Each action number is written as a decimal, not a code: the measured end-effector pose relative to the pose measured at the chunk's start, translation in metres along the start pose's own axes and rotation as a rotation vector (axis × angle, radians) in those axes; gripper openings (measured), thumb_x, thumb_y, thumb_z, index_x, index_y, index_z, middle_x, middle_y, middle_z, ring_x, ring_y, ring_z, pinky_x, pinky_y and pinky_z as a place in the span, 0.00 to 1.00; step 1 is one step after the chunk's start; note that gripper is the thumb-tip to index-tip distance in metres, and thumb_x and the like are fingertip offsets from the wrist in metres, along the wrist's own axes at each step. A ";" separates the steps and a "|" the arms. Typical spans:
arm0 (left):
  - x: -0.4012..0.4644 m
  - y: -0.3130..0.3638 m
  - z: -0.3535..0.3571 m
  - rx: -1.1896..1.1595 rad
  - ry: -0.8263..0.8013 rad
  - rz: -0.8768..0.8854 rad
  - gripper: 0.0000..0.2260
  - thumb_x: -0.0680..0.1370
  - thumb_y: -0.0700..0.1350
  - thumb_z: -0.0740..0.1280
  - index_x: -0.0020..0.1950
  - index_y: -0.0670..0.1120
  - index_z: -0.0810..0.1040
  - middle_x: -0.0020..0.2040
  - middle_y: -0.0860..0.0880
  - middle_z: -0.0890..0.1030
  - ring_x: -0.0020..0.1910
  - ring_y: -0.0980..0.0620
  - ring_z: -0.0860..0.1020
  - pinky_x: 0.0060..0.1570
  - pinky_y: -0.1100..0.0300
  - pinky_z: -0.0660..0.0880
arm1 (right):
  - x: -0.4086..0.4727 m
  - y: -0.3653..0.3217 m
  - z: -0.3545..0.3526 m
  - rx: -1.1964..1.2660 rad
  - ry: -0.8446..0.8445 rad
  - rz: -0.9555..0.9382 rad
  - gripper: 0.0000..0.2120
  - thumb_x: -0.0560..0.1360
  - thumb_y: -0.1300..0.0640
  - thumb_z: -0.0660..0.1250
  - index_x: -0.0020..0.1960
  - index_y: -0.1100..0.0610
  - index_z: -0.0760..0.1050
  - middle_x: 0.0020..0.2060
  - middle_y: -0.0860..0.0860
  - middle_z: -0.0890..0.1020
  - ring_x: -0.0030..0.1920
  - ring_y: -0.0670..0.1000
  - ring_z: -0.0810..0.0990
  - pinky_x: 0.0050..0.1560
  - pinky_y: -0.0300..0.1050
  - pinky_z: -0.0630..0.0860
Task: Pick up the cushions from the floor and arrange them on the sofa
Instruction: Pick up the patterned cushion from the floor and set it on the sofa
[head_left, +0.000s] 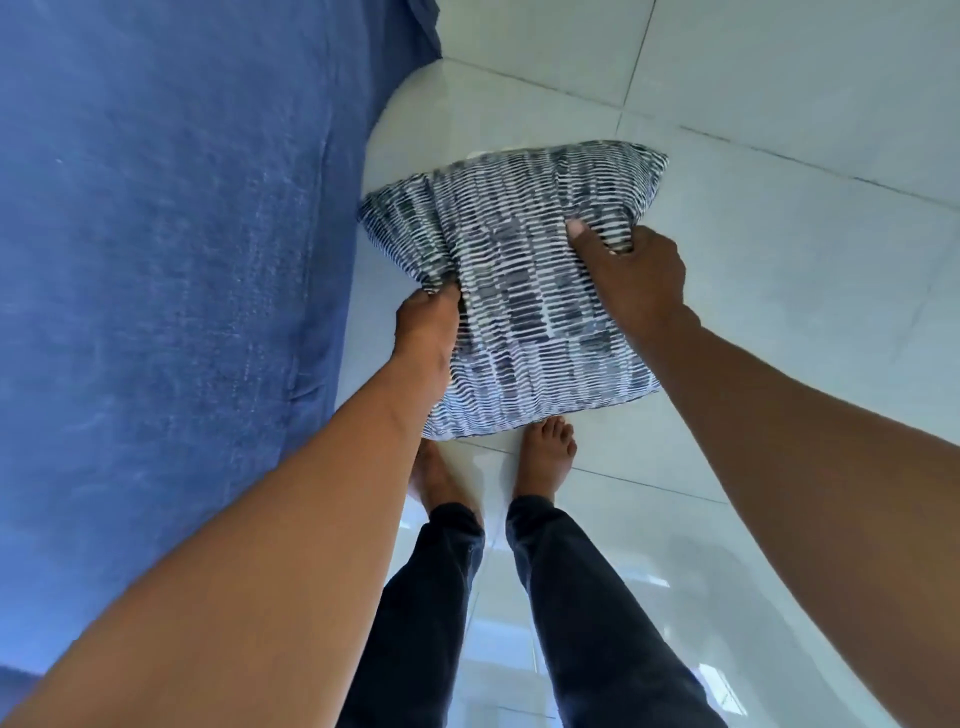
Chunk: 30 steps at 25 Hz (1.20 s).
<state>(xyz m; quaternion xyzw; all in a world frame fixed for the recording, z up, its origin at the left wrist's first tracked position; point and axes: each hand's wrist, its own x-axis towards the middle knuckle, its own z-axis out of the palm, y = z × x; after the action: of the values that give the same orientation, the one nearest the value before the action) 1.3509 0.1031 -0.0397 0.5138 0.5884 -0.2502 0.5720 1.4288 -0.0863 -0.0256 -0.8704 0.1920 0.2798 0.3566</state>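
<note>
A square cushion (524, 280) with a dark blue and white dashed pattern hangs in the middle of the head view, above the floor. My left hand (428, 327) grips its left edge, pinching the fabric. My right hand (634, 270) grips its right side, thumb pressed into the top face. The blue sofa (171, 270) fills the left half of the view, right beside the cushion. The cushion's lower corner hides part of my feet.
Glossy white floor tiles (779, 156) spread to the right and ahead. My bare feet (545, 457) and dark trousers (571, 597) stand close to the sofa's front edge.
</note>
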 end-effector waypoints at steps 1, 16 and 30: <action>-0.020 0.004 0.002 0.005 -0.008 0.013 0.15 0.79 0.53 0.68 0.57 0.43 0.84 0.54 0.45 0.88 0.55 0.42 0.85 0.60 0.43 0.83 | -0.013 -0.004 -0.014 0.009 0.024 0.008 0.27 0.73 0.29 0.70 0.47 0.54 0.82 0.40 0.47 0.85 0.46 0.50 0.85 0.44 0.40 0.75; -0.311 0.085 -0.069 0.026 -0.017 0.243 0.17 0.75 0.54 0.72 0.57 0.44 0.82 0.51 0.44 0.88 0.50 0.42 0.87 0.57 0.42 0.84 | -0.231 -0.134 -0.205 0.160 0.186 -0.029 0.28 0.73 0.29 0.70 0.53 0.54 0.81 0.48 0.48 0.86 0.53 0.53 0.84 0.59 0.52 0.80; -0.461 0.099 -0.187 -0.298 0.105 0.488 0.10 0.80 0.48 0.72 0.59 0.44 0.83 0.54 0.44 0.89 0.52 0.43 0.87 0.58 0.43 0.83 | -0.356 -0.263 -0.238 0.204 0.033 -0.308 0.25 0.75 0.32 0.70 0.56 0.53 0.81 0.49 0.48 0.86 0.52 0.53 0.85 0.57 0.49 0.80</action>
<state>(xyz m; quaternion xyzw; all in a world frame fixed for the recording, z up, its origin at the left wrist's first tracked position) 1.2771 0.1554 0.4597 0.5631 0.5064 0.0111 0.6530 1.3784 -0.0348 0.4718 -0.8532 0.0896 0.1867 0.4787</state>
